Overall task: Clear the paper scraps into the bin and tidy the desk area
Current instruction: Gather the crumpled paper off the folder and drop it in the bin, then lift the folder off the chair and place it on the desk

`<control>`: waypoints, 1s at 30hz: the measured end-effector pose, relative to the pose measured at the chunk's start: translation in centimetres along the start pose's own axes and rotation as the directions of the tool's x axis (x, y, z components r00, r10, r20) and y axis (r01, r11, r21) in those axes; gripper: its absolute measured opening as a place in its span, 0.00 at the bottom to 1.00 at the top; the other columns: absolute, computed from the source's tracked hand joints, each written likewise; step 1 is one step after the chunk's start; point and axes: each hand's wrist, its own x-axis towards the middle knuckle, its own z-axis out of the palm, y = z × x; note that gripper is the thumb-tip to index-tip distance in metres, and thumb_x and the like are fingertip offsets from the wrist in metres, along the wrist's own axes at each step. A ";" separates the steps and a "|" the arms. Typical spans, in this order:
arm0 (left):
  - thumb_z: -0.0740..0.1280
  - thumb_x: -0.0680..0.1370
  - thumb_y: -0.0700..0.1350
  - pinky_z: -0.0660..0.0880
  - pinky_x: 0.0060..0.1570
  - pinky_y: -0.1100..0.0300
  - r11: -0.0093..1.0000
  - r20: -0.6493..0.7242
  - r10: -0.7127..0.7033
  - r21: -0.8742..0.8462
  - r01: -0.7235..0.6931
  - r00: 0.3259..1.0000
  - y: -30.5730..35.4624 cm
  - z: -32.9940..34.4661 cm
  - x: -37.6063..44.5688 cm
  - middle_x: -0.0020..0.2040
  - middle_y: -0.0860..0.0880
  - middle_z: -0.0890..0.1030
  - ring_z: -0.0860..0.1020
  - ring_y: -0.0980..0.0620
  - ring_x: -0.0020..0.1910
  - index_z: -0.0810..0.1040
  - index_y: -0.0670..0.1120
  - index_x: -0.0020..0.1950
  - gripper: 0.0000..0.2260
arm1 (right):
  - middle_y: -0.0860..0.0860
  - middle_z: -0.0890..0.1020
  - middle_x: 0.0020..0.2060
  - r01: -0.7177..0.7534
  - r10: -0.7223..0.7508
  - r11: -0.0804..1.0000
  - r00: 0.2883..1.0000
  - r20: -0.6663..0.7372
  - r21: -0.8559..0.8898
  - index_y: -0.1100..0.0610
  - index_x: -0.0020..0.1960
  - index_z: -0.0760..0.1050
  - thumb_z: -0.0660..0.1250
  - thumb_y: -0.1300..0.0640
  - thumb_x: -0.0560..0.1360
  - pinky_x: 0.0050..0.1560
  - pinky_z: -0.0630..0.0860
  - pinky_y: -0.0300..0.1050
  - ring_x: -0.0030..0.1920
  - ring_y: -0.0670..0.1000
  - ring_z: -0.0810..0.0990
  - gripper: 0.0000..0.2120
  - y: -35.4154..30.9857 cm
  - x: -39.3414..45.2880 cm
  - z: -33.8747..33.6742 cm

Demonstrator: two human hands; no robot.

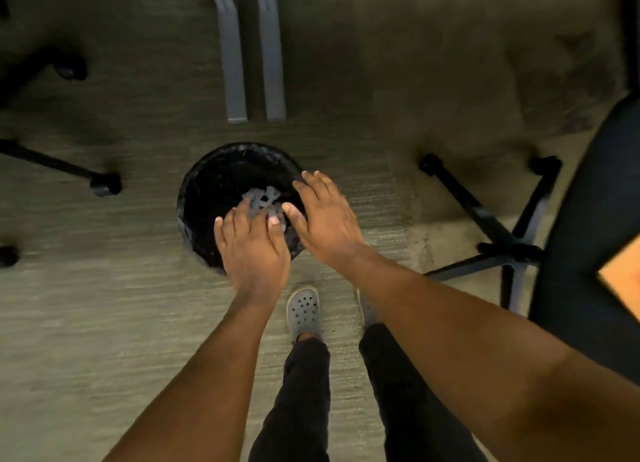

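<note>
The person stood on the carpeted floor point(104, 323) with both hands held out over a round black bin point(207, 181), which sat between their feet and a pair of grey table legs point(254, 63). The left hand point(254, 250) hung palm down over the near side of the bin's mouth, its fingers point(242, 215) spread and gripping nothing; the right hand point(325, 219) hovered just beside it over the bin's right rim, likewise open and empty. Pale paper scraps point(261, 198) lay inside the bin, showing just past the left fingertips. Judging by this, at least one load of scraps had gone into the bin. No stray scraps showed on the floor nearby. Only an orange corner of the table point(623, 274) showed at the right edge, beside a dark office chair point(588, 236), so whether scraps remained up there, or how much tidying was left, could not be told.
</note>
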 end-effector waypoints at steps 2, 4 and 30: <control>0.53 0.82 0.50 0.57 0.72 0.42 0.999 0.000 0.042 -0.016 -0.042 0.999 3.1 -1.5 -0.6 0.66 0.38 0.75 0.71 0.38 0.65 0.80 0.38 0.57 0.21 | 0.56 0.65 0.75 -0.037 0.039 0.999 0.997 -0.069 0.025 0.59 0.74 0.66 0.54 0.44 0.83 0.74 0.59 0.55 0.77 0.55 0.56 0.26 0.6 -1.6 -2.9; 0.57 0.80 0.48 0.58 0.72 0.42 0.994 0.015 0.107 -0.033 -0.106 0.994 6.3 -2.8 -1.2 0.67 0.38 0.74 0.70 0.39 0.67 0.79 0.39 0.58 0.17 | 0.56 0.67 0.74 -0.076 0.084 0.995 0.985 -0.151 0.057 0.59 0.73 0.67 0.55 0.45 0.83 0.73 0.60 0.55 0.76 0.55 0.58 0.25 1.3 -3.3 -5.7; 0.59 0.81 0.56 0.53 0.75 0.45 0.680 0.620 0.654 -0.230 -0.696 0.434 41.1 2.4 -12.0 0.80 0.44 0.42 0.46 0.42 0.78 0.44 0.47 0.80 0.34 | 0.58 0.47 0.79 -0.882 0.936 0.296 0.192 -0.296 0.365 0.53 0.79 0.45 0.59 0.34 0.76 0.75 0.47 0.61 0.78 0.62 0.45 0.42 26.9 -33.2 -22.0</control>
